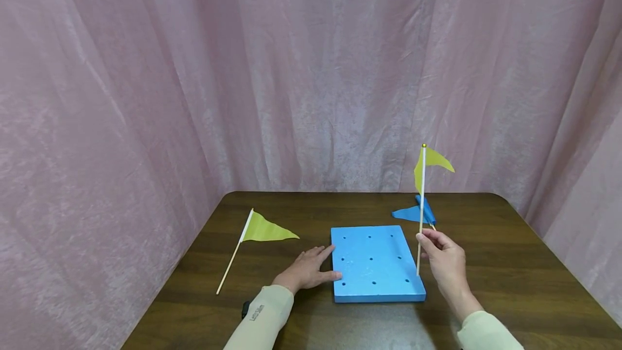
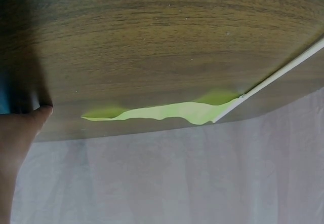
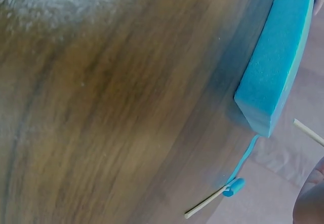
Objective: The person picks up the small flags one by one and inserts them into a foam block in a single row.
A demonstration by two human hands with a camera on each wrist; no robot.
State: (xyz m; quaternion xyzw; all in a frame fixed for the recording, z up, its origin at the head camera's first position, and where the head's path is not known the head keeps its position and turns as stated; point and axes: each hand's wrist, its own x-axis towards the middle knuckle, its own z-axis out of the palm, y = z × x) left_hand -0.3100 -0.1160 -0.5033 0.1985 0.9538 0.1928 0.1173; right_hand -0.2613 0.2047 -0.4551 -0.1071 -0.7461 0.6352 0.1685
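A blue board (image 1: 357, 271) with rows of small holes lies flat on the table. My left hand (image 1: 307, 270) rests at its left edge, fingers extended and the thumb over the near left part. Between thumb and fingers, my right hand (image 1: 446, 258) pinches the stick of a yellow pennant flag (image 1: 422, 199). This flag stands nearly upright, its lower tip (image 3: 309, 132) over the board's right side, near the front right hole. Left of the board lies another yellow flag (image 1: 264, 228), its cloth pointing right; the left wrist view also shows its wavy cloth (image 2: 167, 113).
Behind the board at the right, blue flag cloth (image 1: 410, 214) lies on the table, part of it rolled round a stick. The dark wooden table (image 1: 510, 263) has rounded far corners. Pink curtains (image 1: 311, 80) hang behind it and at both sides.
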